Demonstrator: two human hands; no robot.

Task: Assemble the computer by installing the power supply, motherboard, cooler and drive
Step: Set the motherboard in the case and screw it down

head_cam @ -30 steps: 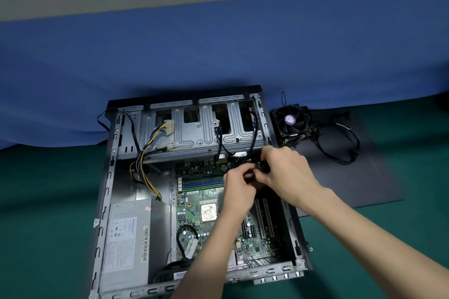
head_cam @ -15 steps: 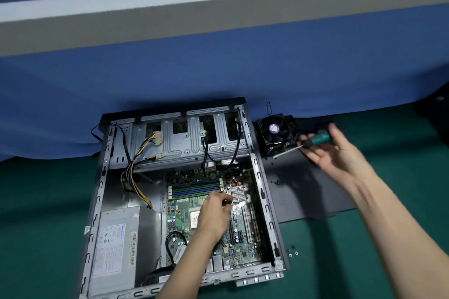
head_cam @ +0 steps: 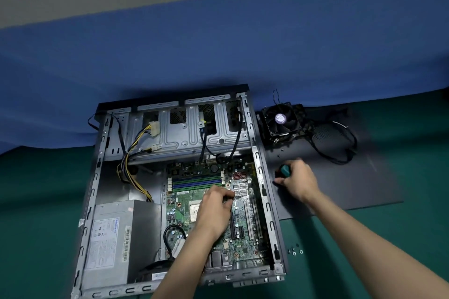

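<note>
The open computer case (head_cam: 260,177) lies flat on the green table. Inside, the grey power supply (head_cam: 109,233) sits at the lower left and the green motherboard (head_cam: 245,225) at the right. My left hand (head_cam: 213,208) rests on the board over the processor socket, its fingertips pinching a small dark piece beside the silver heatsink (head_cam: 240,188). My right hand (head_cam: 297,182) grips the green-handled screwdriver (head_cam: 284,170) just right of the case, low over the black side panel (head_cam: 352,184). The black cooler fan (head_cam: 279,121) stands outside the case on that panel.
A metal drive cage (head_cam: 194,133) spans the far end of the case, with yellow-black supply cables (head_cam: 136,167) hanging at its left. A loose black cable (head_cam: 335,148) lies on the panel. Several small screws (head_cam: 295,250) lie on the green mat by the case's near right corner.
My hands parted from the board's far edge. The right hand carried the screwdriver out over the side panel, then lowered it toward the case. The left hand stayed by the heatsink.
</note>
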